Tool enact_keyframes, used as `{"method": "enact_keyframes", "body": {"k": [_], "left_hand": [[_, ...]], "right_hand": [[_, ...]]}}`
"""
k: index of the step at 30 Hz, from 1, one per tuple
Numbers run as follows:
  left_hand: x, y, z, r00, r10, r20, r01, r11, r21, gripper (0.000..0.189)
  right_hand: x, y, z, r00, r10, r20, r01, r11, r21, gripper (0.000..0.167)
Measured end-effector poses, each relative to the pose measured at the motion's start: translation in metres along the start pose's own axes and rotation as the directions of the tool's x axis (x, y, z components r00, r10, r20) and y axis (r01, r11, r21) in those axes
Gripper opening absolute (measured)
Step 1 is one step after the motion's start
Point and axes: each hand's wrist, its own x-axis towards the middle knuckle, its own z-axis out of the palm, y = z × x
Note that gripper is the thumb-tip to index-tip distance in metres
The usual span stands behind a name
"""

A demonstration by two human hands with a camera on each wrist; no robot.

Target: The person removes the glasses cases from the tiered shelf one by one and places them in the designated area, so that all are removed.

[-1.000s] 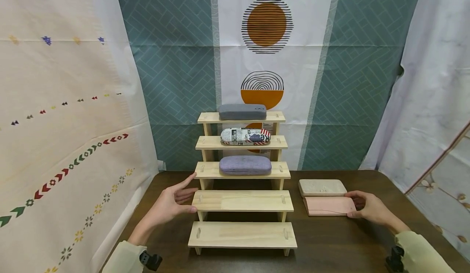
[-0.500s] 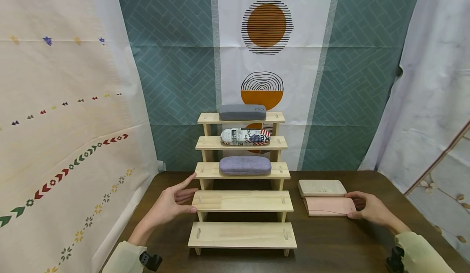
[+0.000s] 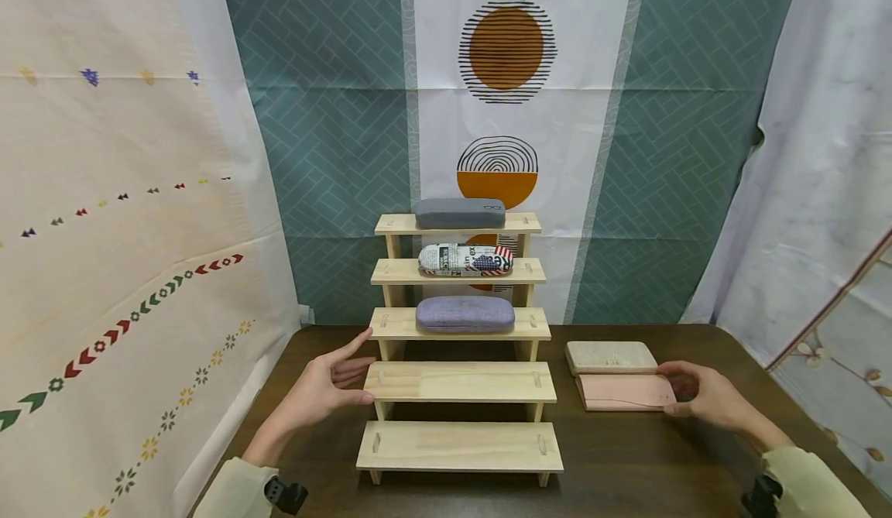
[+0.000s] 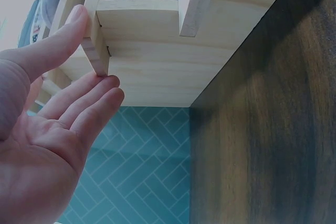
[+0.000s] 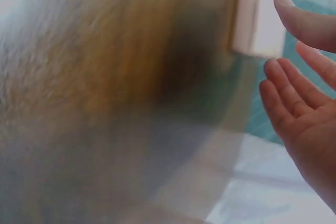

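My left hand [image 3: 319, 389] holds the left side of a stepped wooden display rack [image 3: 460, 444], index finger at the third board up and thumb at the board below it. The left wrist view shows the thumb [image 4: 73, 30] and fingertips either side of a board end. My right hand [image 3: 712, 398] has its thumb and fingers spread at the right end of a pink glasses case [image 3: 623, 392] on the table. In the right wrist view, the fingers [image 5: 286, 93] are parted beside the pale case end. A cream glasses case [image 3: 612, 356] lies directly behind the pink one.
Higher boards of the rack bear a purple glasses case [image 3: 465, 313], a newsprint-patterned case [image 3: 465, 260] and a grey case [image 3: 460, 213]. The dark wooden table [image 3: 613, 464] ends at a patterned curtain [image 3: 334, 154]; further cloths hang at both sides.
My right hand and sleeve have shifted slightly right, with the fingers drawing toward the pink case's end. The left hand, rack and cases keep their places.
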Motion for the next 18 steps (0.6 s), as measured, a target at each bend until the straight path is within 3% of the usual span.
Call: {"method": "enact_keyframes", "body": {"k": [8, 18], "left_hand": [[0.0, 0.0, 0.0, 1.0, -0.007, 0.003, 0.007, 1.0, 0.011, 0.102], [0.0, -0.001, 0.0, 1.0, -0.004, 0.003, 0.004, 1.0, -0.006, 0.102]], "right_hand": [[0.002, -0.055, -0.002, 0.99, -0.122, -0.064, 0.114, 0.986, -0.122, 0.061], [0.011, -0.124, 0.006, 0.958, -0.259, -0.121, 0.246, 0.963, -0.107, 0.053]]}}
